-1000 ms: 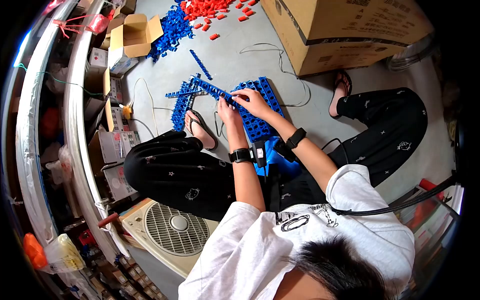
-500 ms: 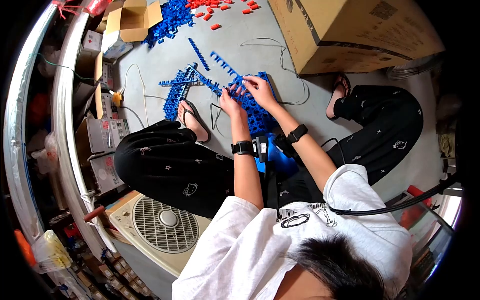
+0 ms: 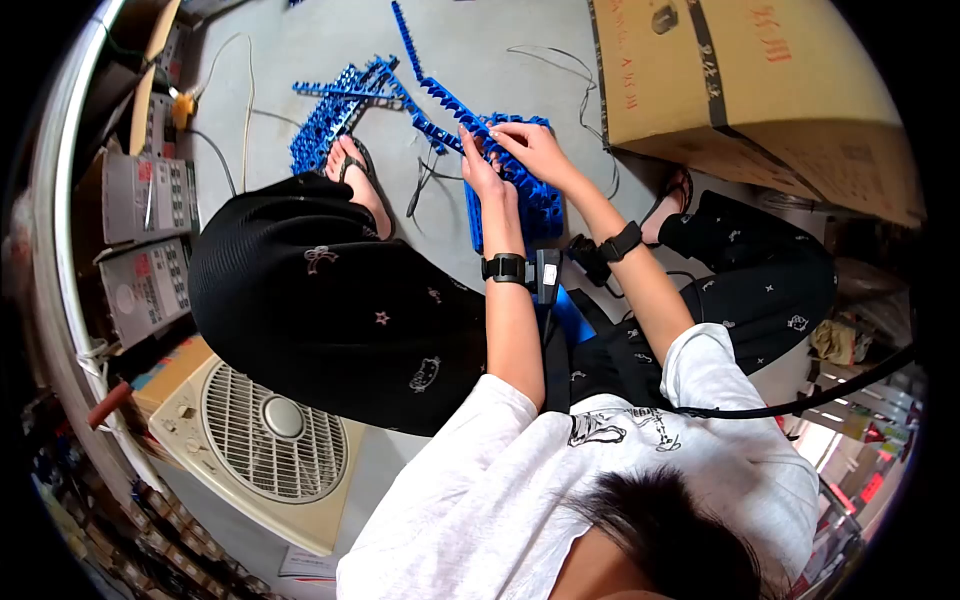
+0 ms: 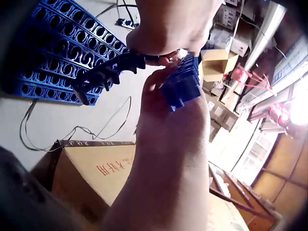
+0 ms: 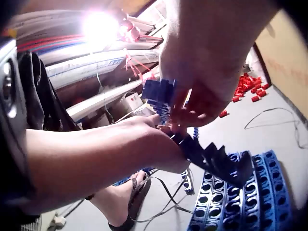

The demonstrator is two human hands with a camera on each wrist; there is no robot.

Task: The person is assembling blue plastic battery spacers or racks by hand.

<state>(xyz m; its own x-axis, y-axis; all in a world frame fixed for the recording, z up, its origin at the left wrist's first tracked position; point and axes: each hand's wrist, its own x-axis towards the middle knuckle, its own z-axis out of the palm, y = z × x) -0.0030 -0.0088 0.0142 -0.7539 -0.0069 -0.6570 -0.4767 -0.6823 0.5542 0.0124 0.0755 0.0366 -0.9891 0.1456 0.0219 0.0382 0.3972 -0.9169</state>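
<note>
My left hand (image 3: 487, 172) grips the near end of a blue toothed strip (image 3: 425, 125), which reaches forward and left. Fingers of my right hand (image 3: 540, 152) pinch a second blue toothed strip (image 3: 450, 105) close alongside it. Both hands meet at the strips' near ends, and the fingers partly hide the contact there. In the right wrist view, toothed ends stick out on either side of the hands, one strip end (image 5: 161, 94) above the left forearm. Beneath the hands lies a stack of blue panels with round holes (image 4: 62, 45).
More blue strips (image 3: 320, 140) lie stacked beside a sandalled foot (image 3: 355, 175), with a single strip (image 3: 405, 38) farther forward. A large cardboard box (image 3: 760, 90) stands right, a box fan (image 3: 275, 430) left. Red pieces (image 5: 250, 89) and a thin cable (image 3: 590, 95) are on the floor.
The right hand's strip has come down and in, close beside the left hand's strip. The hands have drawn together, and the head view has shifted, with the coloured piles mostly out of frame.
</note>
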